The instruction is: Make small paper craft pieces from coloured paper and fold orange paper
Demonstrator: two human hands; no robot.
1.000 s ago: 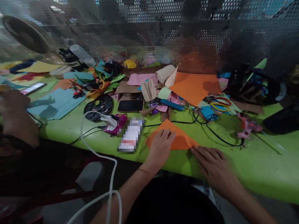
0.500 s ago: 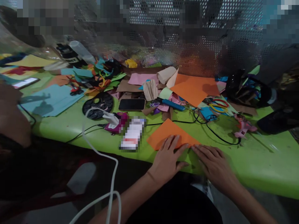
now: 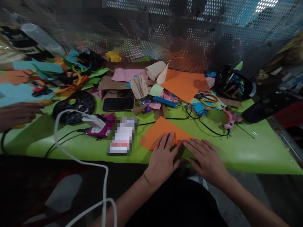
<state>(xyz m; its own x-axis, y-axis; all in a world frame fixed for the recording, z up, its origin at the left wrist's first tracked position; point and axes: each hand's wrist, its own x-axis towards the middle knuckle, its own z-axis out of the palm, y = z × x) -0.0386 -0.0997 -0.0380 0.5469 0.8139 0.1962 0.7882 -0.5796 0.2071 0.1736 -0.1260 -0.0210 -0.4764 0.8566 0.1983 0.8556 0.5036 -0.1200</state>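
Note:
A folded orange paper sheet (image 3: 158, 130) lies on the green table (image 3: 248, 151) near its front edge. My left hand (image 3: 163, 157) rests flat on the sheet's near edge, fingers stretched out and spread. My right hand (image 3: 206, 159) lies flat beside it, its fingertips at the sheet's right corner. Neither hand grips anything.
A black phone (image 3: 118, 103), a magenta device (image 3: 104, 126) with a white cable (image 3: 78, 157), a pink glue gun (image 3: 230, 118) with a black cord, a larger orange sheet (image 3: 186, 83), scissors and paper scraps lie behind. Another person's hand (image 3: 16, 113) is at far left. Perforated screen at the back.
My left hand slid from the sheet's middle toward its near edge, close to my right hand. The camera view shifted right and forward.

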